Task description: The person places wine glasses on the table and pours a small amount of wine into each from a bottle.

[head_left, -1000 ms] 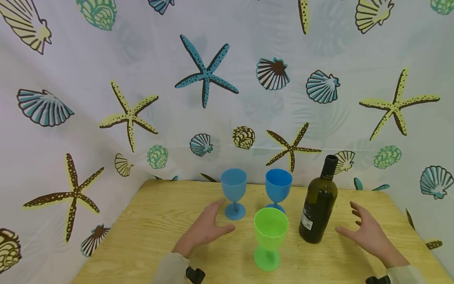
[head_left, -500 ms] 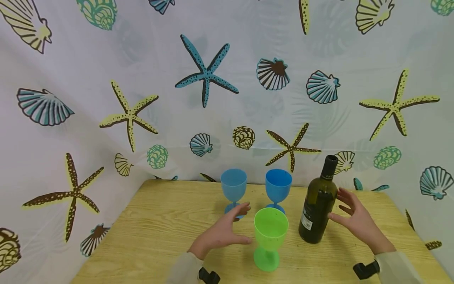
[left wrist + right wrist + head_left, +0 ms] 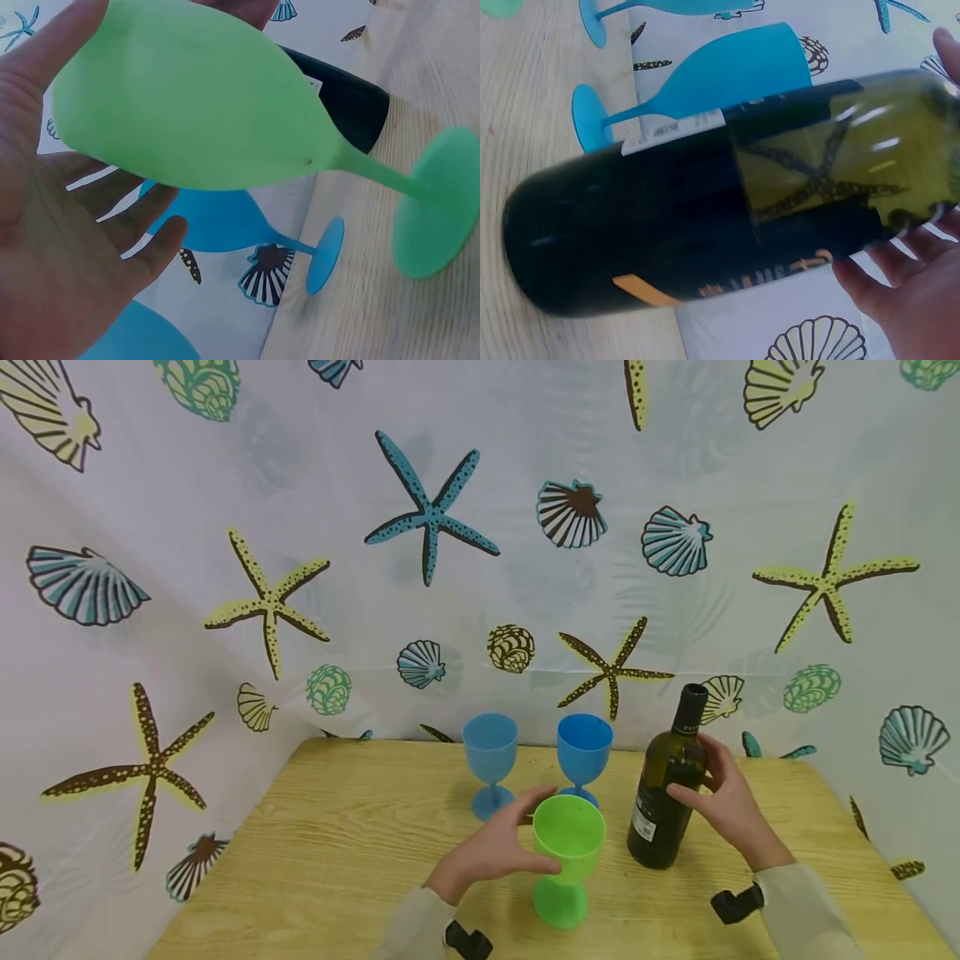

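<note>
A green goblet [image 3: 569, 827] stands upright near the table's front. Around its bowl my left hand [image 3: 495, 852] is spread, thumb in front and index finger behind. In the left wrist view the fingers [image 3: 142, 217] look fairly straight beside the green goblet [image 3: 187, 105]; firm contact cannot be made out. To the right stands a dark wine bottle [image 3: 660, 810], upright. My right hand [image 3: 731, 802] is at its right side, the thumb across its front and fingers partly hidden behind. In the right wrist view, loosely bent fingers [image 3: 877, 285] lie along the bottle [image 3: 667, 217] without a plain grip.
Two blue goblets, one lighter [image 3: 491, 752] and one deeper blue [image 3: 584, 752], stand upright behind the green one. The wooden table [image 3: 337, 852] meets a white cloth backdrop [image 3: 450, 610] with shells and starfish at the back and sides.
My left hand has moved right from beside the lighter blue goblet to the green goblet. My right hand has moved left to the bottle. Bottle and goblets stand where they were.
</note>
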Demonstrator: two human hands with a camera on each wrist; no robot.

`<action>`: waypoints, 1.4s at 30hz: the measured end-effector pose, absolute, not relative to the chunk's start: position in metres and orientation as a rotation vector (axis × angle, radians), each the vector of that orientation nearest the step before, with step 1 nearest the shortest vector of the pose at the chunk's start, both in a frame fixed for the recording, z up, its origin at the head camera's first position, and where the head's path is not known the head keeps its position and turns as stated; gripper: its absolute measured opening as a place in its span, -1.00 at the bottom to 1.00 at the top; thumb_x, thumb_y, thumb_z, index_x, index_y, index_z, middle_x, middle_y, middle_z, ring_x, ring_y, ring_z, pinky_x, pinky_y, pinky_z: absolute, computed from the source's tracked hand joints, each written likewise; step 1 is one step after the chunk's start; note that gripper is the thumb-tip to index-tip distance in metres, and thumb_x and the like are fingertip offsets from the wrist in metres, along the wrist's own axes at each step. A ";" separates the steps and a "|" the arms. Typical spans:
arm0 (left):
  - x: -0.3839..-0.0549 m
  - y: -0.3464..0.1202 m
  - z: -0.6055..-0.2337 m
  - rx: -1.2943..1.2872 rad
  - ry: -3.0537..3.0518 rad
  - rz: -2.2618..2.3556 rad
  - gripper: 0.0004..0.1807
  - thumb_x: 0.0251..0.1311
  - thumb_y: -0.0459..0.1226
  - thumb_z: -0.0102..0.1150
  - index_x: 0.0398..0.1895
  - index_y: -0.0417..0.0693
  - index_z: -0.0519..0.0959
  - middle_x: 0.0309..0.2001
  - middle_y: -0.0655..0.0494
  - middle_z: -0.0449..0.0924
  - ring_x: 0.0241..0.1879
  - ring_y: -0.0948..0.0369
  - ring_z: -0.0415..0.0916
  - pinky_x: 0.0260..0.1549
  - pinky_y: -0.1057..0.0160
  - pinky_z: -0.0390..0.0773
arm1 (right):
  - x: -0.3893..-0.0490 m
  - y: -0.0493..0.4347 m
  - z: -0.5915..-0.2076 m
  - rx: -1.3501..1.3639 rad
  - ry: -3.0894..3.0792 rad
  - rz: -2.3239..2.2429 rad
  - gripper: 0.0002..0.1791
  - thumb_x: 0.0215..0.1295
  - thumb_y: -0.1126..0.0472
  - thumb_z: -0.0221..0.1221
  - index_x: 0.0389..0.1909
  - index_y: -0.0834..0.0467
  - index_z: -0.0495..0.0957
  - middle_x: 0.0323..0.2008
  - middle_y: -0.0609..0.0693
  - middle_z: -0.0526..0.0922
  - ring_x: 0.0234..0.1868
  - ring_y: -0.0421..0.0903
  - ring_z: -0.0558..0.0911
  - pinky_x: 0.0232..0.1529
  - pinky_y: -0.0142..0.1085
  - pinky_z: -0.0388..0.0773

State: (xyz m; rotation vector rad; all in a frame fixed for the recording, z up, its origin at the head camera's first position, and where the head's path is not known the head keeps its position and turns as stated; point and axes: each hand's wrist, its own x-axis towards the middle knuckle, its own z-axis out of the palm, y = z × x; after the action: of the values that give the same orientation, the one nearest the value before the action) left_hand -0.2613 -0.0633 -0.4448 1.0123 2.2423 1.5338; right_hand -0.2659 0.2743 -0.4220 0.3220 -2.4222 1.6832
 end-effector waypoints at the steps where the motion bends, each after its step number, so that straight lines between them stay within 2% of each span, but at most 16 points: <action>1: -0.261 -0.062 -0.445 1.011 2.235 1.534 -0.01 0.02 -0.04 0.39 0.46 -0.01 0.06 0.37 0.08 0.16 0.29 0.15 0.21 0.20 -0.01 0.27 | -0.267 0.273 -0.423 0.326 -2.410 1.691 -0.04 0.21 0.27 0.26 0.45 0.27 -0.19 0.35 0.32 0.06 0.34 0.28 0.10 0.23 0.24 0.10; 5: -0.262 -0.057 -0.446 0.982 2.203 1.553 -0.11 0.04 -0.07 0.38 0.42 0.14 0.12 0.27 0.17 0.27 0.21 0.19 0.30 0.17 0.02 0.29 | -0.270 0.264 -0.427 0.299 -2.358 1.725 -0.04 0.19 0.25 0.29 0.44 0.26 -0.15 0.31 0.33 0.12 0.28 0.29 0.21 0.18 0.20 0.25; 7: -0.261 -0.057 -0.446 0.969 2.188 1.569 -0.14 0.05 -0.08 0.37 0.40 0.15 0.14 0.24 0.19 0.29 0.19 0.20 0.33 0.17 0.02 0.30 | -0.271 0.260 -0.428 0.269 -2.339 1.746 -0.01 0.17 0.22 0.31 0.44 0.23 -0.15 0.31 0.31 0.12 0.27 0.28 0.23 0.16 0.19 0.28; 10: -0.261 -0.056 -0.447 0.953 2.184 1.580 -0.14 0.05 -0.06 0.36 0.40 0.11 0.14 0.23 0.18 0.29 0.18 0.20 0.33 0.15 0.03 0.31 | -0.273 0.255 -0.430 0.215 -2.324 1.772 0.04 0.13 0.20 0.35 0.45 0.17 -0.17 0.34 0.28 0.10 0.28 0.27 0.22 0.18 0.19 0.25; 11: -0.261 -0.056 -0.447 0.945 2.183 1.583 -0.14 0.05 -0.06 0.36 0.40 0.11 0.13 0.22 0.18 0.29 0.17 0.20 0.34 0.14 0.03 0.32 | -0.274 0.254 -0.430 0.209 -2.328 1.792 0.07 0.13 0.19 0.35 0.46 0.16 -0.21 0.35 0.28 0.07 0.30 0.28 0.19 0.20 0.23 0.18; 26: -0.262 -0.050 -0.453 0.900 2.168 1.614 -0.12 0.05 -0.10 0.36 0.41 0.06 0.12 0.19 0.15 0.29 0.12 0.18 0.35 0.07 0.06 0.37 | -0.279 0.250 -0.437 0.118 -2.361 1.771 0.20 0.04 0.19 0.41 0.49 -0.02 -0.29 0.36 0.26 0.07 0.29 0.27 0.22 0.21 0.25 0.16; 30: -0.262 -0.050 -0.453 0.885 2.176 1.620 -0.13 0.05 -0.14 0.36 0.41 0.08 0.13 0.19 0.14 0.29 0.12 0.16 0.35 0.05 0.06 0.38 | -0.280 0.249 -0.437 0.130 -2.356 1.760 0.20 0.03 0.17 0.43 0.49 0.00 -0.26 0.34 0.25 0.12 0.27 0.27 0.25 0.19 0.25 0.19; 32: -0.261 -0.049 -0.451 0.871 2.191 1.612 -0.14 0.04 -0.15 0.37 0.40 0.12 0.14 0.18 0.15 0.30 0.11 0.16 0.36 0.04 0.07 0.39 | -0.281 0.250 -0.438 0.128 -2.359 1.746 0.15 0.03 0.15 0.43 0.47 0.04 -0.19 0.31 0.27 0.17 0.25 0.27 0.28 0.18 0.24 0.22; 37: -0.261 -0.047 -0.445 0.862 2.231 1.578 -0.15 0.02 -0.16 0.39 0.38 0.05 0.18 0.12 0.15 0.36 0.09 0.16 0.38 0.03 0.08 0.41 | -0.282 0.252 -0.439 0.103 -2.378 1.687 0.02 0.03 0.09 0.42 0.39 0.16 -0.03 0.23 0.30 0.28 0.21 0.28 0.34 0.15 0.22 0.27; 42: -0.263 -0.046 -0.442 0.855 2.245 1.558 -0.16 0.01 -0.15 0.40 0.36 0.02 0.19 0.09 0.18 0.39 0.08 0.18 0.39 0.03 0.10 0.41 | -0.281 0.253 -0.436 0.071 -2.388 1.645 0.01 0.05 0.05 0.41 0.39 0.17 -0.02 0.22 0.32 0.29 0.21 0.29 0.34 0.15 0.23 0.26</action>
State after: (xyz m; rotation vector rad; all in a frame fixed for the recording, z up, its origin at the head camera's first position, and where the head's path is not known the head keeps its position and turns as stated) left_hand -0.2626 -0.0457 -0.4422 0.8548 2.2450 1.5583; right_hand -0.2811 0.2527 -0.4358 0.0713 -2.3877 1.6454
